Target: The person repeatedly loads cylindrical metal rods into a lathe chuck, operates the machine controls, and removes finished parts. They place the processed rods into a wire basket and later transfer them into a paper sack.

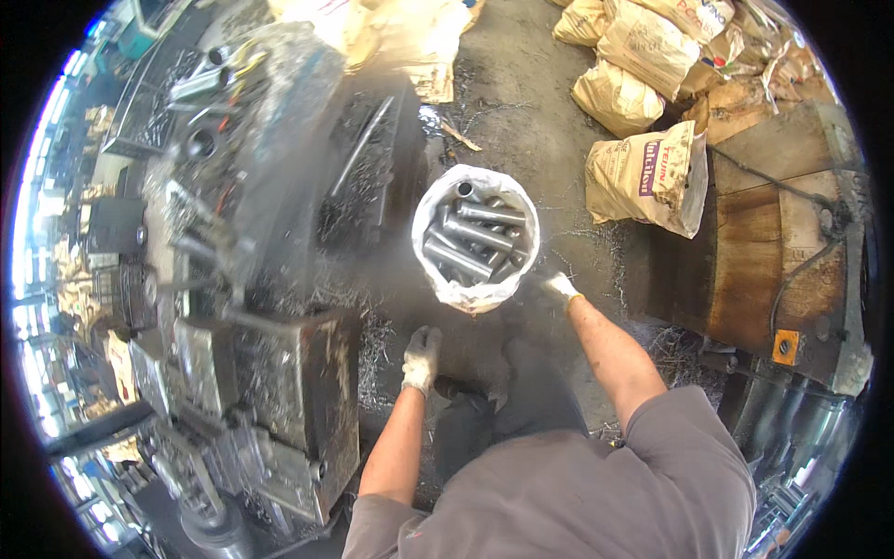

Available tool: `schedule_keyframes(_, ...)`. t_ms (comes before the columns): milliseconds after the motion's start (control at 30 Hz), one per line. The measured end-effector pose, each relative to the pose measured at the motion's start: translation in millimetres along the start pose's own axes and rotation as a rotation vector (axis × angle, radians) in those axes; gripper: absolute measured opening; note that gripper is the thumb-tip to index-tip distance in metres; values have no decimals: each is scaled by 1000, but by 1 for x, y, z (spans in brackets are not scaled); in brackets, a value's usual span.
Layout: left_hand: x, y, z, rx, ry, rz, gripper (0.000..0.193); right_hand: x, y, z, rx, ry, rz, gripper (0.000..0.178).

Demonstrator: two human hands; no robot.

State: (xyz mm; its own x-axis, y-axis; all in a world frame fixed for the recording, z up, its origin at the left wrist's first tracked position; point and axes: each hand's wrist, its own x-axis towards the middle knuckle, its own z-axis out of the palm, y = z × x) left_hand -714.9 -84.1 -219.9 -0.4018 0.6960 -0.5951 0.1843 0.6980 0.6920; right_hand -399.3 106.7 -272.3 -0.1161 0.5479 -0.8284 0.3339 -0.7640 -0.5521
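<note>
A round sack point(476, 305) with a white rolled rim stands in front of me, filled with several short metal tubes point(456, 253). Most tubes lie on their sides, and one near the far rim shows its open end. My right hand point(561, 287), in a pale glove, is beside the sack's near right edge; its fingers are blurred, and I cannot tell whether they touch it. Lower and to the left is my left hand point(421, 359), also gloved, apart from the sack. Its fingers look curled together, with nothing visible in them.
Metal machine parts point(279, 401) stand close on my left, with a chip-covered machine bed point(358, 158) beyond. Several paper sacks point(647, 177) are piled at far right, near a wooden-sided crate point(764, 242). Metal shavings point(377, 359) litter the floor.
</note>
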Motion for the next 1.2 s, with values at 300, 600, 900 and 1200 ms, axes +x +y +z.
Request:
schedule_keyframes(300, 210, -48, 51, -974, -210, -340, 62, 93, 33, -13, 425, -198, 38, 74)
schedule_keyframes(600, 259, -144, 33, -1164, -574, -301, 60, 104, 59, -24, 618, -386, -113, 54)
schedule_keyframes(900, 230, 9, 52, -920, 62, -389, 41, 110, -41, 96, -328, 450, -190, 40)
schedule_keyframes(1200, 228, 57, 48, 459, 485, 362, 33, 21, -66, 46, -43, 541, -198, 18)
